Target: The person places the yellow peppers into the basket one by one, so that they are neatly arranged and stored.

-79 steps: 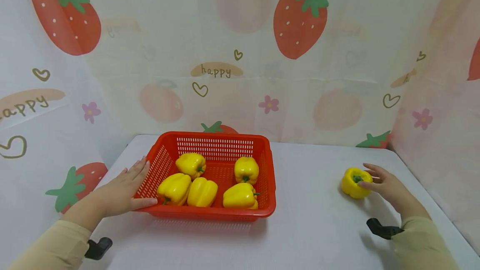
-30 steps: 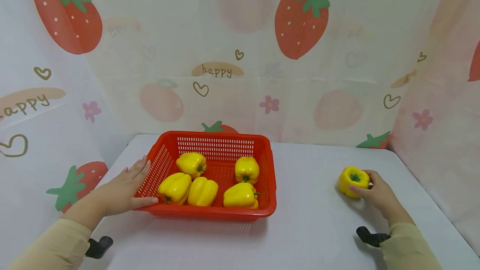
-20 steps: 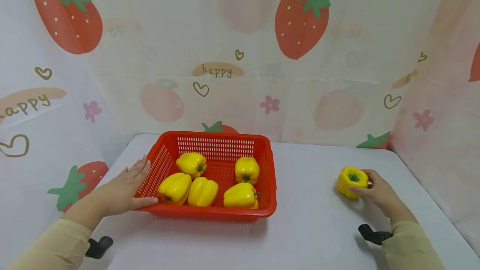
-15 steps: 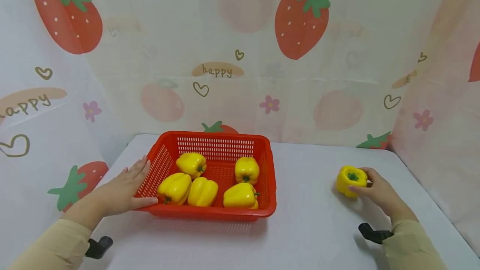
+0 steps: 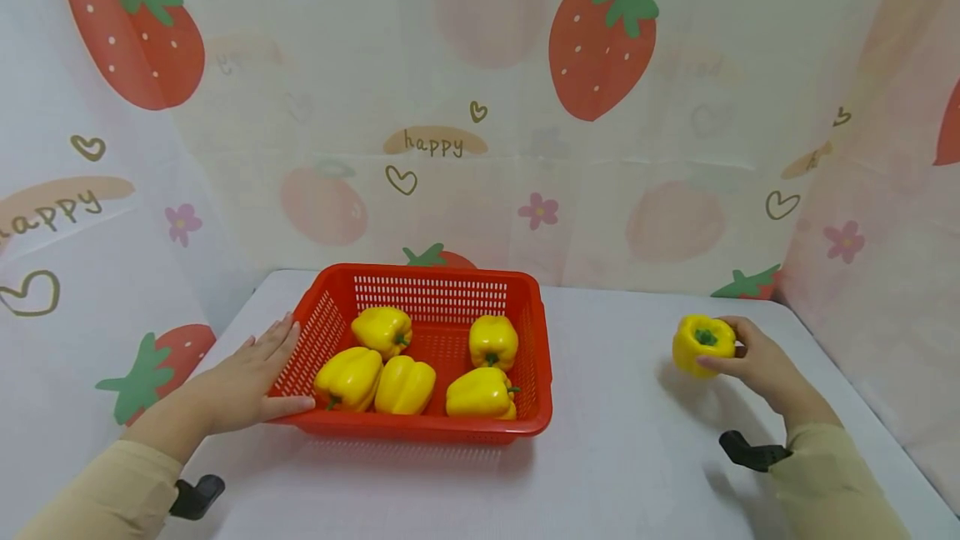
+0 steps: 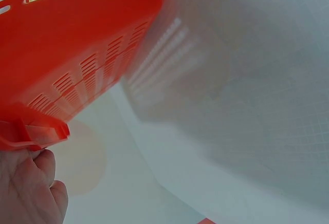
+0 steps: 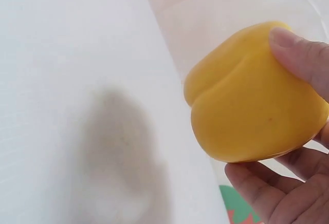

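My right hand [image 5: 767, 362] holds a yellow bell pepper [image 5: 703, 343] above the table, its stem end facing up. In the right wrist view, the thumb and fingers grip opposite sides of the bell pepper [image 7: 252, 100]. A red plastic basket [image 5: 442, 425] on the left half of the table has several yellow bell peppers [image 5: 348, 377] inside. My left hand [image 5: 236, 377] rests on the basket's left rim, its fingers extended along it. The left wrist view catches that hand [image 6: 31, 188] at the rim beside the basket's slotted wall [image 6: 77, 44].
The white table [image 5: 607, 407] carries the basket and extends to its right. Strawberry-printed fabric [image 5: 517, 148] hangs behind the table and along both sides. A black wrist mount [image 5: 752, 450] sticks out at my right sleeve, another mount [image 5: 197, 497] at the left.
My right hand has closed round the lone bell pepper, shifted it slightly left and lifted it off the table, its shadow now apart. The left hand and basket have stayed put.
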`<move>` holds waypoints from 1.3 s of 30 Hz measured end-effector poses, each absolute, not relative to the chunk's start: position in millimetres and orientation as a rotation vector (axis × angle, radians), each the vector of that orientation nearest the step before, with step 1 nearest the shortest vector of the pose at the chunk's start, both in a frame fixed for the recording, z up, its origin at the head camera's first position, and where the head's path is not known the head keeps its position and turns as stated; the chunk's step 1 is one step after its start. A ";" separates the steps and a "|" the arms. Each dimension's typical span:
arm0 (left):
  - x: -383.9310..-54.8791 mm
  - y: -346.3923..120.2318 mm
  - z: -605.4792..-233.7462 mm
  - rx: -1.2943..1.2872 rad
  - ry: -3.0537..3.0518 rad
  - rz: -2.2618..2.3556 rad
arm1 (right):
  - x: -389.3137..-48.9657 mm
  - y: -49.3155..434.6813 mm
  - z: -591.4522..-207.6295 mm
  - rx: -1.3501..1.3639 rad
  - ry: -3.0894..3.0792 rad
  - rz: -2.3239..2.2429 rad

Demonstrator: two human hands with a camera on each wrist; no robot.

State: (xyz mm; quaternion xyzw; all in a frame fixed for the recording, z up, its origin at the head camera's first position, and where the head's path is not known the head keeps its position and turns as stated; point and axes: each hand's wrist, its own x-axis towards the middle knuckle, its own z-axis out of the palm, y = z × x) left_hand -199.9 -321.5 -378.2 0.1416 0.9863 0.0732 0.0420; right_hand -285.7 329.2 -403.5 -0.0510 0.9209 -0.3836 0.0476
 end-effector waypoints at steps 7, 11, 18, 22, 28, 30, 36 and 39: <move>-199.4 -320.6 -376.9 0.441 3.018 0.229 | -289.7 323.2 -386.8 -0.234 2.839 -1.175; -199.5 -320.7 -377.3 0.436 3.016 0.237 | -292.3 318.3 -377.1 -0.297 2.846 -1.189; -200.6 -321.6 -379.2 0.429 3.016 0.238 | -297.6 310.4 -363.7 -0.338 2.829 -1.192; -200.5 -321.0 -378.0 0.431 3.012 0.235 | -300.9 305.0 -358.2 -0.382 2.820 -1.205; -200.1 -319.2 -375.5 0.428 3.010 0.235 | -304.0 290.1 -348.8 -0.465 2.803 -1.237; -200.0 -318.9 -375.2 0.428 3.009 0.237 | -305.8 284.8 -346.4 -0.498 2.804 -1.241; -200.5 -319.6 -375.8 0.426 3.007 0.234 | -310.0 267.4 -337.4 -0.566 2.787 -1.259; -201.6 -320.8 -376.9 0.427 3.009 0.229 | -312.6 257.6 -333.1 -0.599 2.767 -1.269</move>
